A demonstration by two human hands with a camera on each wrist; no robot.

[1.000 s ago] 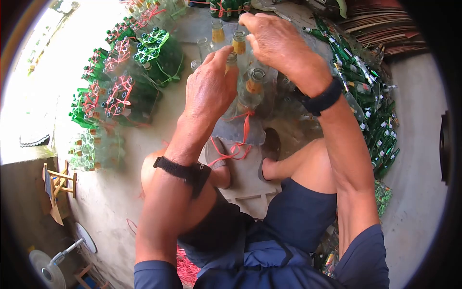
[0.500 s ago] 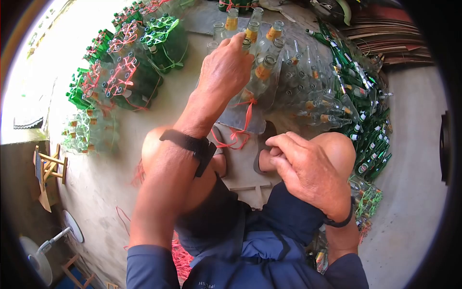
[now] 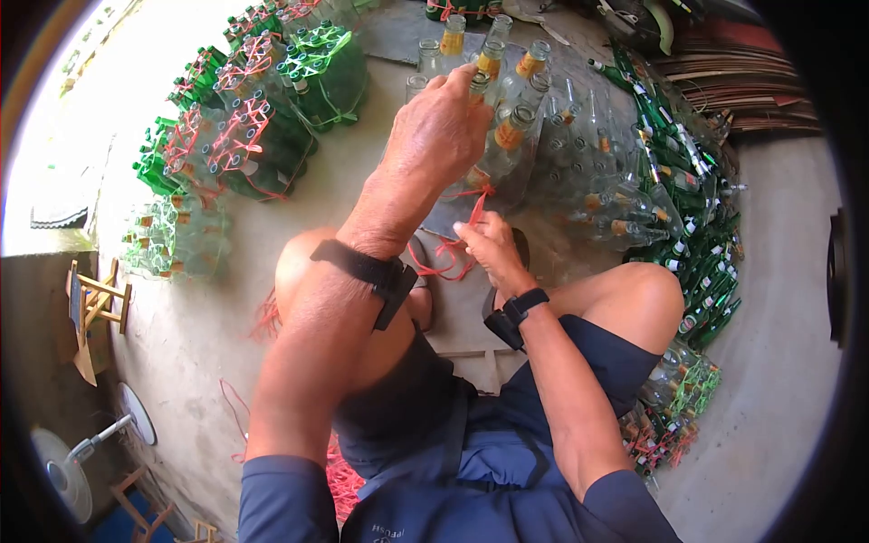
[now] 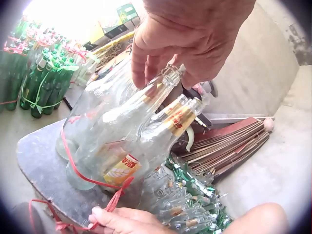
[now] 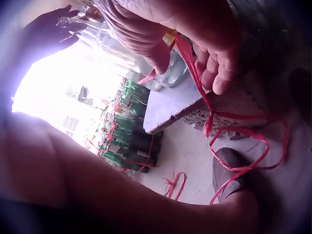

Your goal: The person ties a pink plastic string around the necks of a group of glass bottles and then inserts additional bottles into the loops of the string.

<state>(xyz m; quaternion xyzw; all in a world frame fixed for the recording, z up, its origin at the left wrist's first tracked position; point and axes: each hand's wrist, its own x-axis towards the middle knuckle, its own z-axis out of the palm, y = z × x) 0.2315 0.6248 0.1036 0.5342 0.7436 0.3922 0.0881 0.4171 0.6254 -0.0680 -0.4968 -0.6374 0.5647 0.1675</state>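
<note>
A cluster of clear glass bottles (image 4: 112, 122) with yellow labels stands on a grey slab (image 4: 36, 153). Red plastic string (image 4: 69, 158) runs round their lower part. My left hand (image 3: 439, 131) reaches over the tops; in the left wrist view its fingers and thumb are curled about a bottle neck (image 4: 168, 80). Lower down, at the near side, my right hand (image 3: 493, 246) pinches the red string close to where it leaves the bottles. The string's loose tail (image 5: 287, 139) hangs in loops over the slab's edge, above a shoe (image 5: 226, 168).
Tied bundles of green and clear bottles (image 3: 240, 145) stand at the left. On the right lies a heap of loose green bottles (image 3: 701, 262), with clear ones (image 3: 625, 217) beside the slab. Stacked brown strips (image 3: 724, 77) lie behind. A fan (image 3: 63, 475) is at lower left.
My right hand has come away from the bottle tops, down past my knee, then forward to the red string, which it now pinches. The left hand stays at the bottle necks.
</note>
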